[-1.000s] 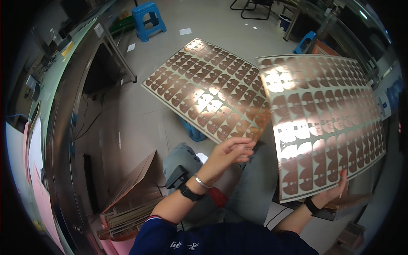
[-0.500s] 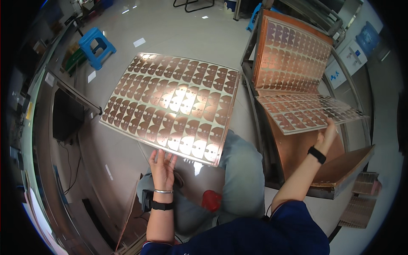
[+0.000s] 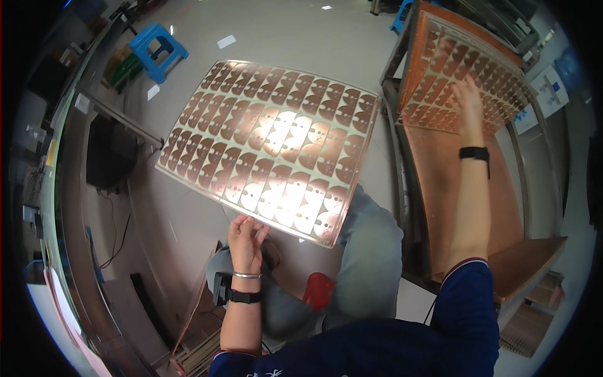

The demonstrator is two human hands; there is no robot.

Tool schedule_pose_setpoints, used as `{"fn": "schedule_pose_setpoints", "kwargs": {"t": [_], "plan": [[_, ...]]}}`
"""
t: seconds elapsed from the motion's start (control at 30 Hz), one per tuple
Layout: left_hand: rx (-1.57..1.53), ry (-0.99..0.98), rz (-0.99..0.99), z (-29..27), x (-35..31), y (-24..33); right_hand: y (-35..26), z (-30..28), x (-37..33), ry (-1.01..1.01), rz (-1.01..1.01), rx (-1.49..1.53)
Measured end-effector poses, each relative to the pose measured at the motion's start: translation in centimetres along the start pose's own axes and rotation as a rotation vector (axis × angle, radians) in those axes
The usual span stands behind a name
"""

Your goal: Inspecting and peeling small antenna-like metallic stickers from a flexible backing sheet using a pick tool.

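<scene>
My left hand [image 3: 245, 237] grips the near edge of a flat panel [image 3: 248, 110] with rows of copper-coloured rounded shapes on a pale ground. This panel is tilted over my knees and catches bright glare. On the right, my right hand [image 3: 466, 100] lies with fingers spread against a similar copper-patterned sheet [image 3: 433, 88]. That sheet leans nearly upright on the orange-brown backboard [image 3: 416, 47] of a metal-framed rack [image 3: 402, 163]. Some of the sheet is hidden behind my hand.
Below the leaning sheet is the rack's brown board [image 3: 452, 182], with a wooden ledge [image 3: 531, 267] at its near end. A blue stool [image 3: 157, 50] stands at the far left. A glass-edged bench [image 3: 69, 207] runs along the left. Something red [image 3: 318, 290] shows between my knees.
My right hand has moved up and away from me, swinging the rack's lower sheet up toward the backboard. My left hand still holds its panel. The whole view has shifted slightly.
</scene>
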State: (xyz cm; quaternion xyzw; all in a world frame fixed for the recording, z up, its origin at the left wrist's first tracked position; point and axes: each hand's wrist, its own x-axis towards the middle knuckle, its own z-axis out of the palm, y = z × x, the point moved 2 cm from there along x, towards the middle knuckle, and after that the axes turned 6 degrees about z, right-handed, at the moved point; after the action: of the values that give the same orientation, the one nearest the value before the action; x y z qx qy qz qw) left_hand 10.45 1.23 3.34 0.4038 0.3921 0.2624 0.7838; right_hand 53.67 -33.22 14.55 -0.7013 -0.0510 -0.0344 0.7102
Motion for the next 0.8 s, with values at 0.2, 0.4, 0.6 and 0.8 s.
{"fn": "schedule_pose_setpoints", "kwargs": {"t": [0.2, 0.4, 0.6, 0.8], "plan": [[-0.082, -0.031, -0.053, 0.2, -1.6, -0.5, 3.0, 15.0, -16.2, -0.721, 0.065, -0.341], [-0.148, -0.13, -0.197, -1.0, -3.3, -2.3, 3.6, 16.8, -24.2, -0.799, -0.728, -0.905], [-0.292, -0.103, 0.017, -2.5, -6.8, 0.4, -1.2, 15.6, -29.0, -1.035, -0.482, -0.782], [-0.307, -0.229, 0.194, -3.4, -9.6, 5.2, -2.8, 10.7, -24.7, -0.556, -0.316, -0.537]]}}
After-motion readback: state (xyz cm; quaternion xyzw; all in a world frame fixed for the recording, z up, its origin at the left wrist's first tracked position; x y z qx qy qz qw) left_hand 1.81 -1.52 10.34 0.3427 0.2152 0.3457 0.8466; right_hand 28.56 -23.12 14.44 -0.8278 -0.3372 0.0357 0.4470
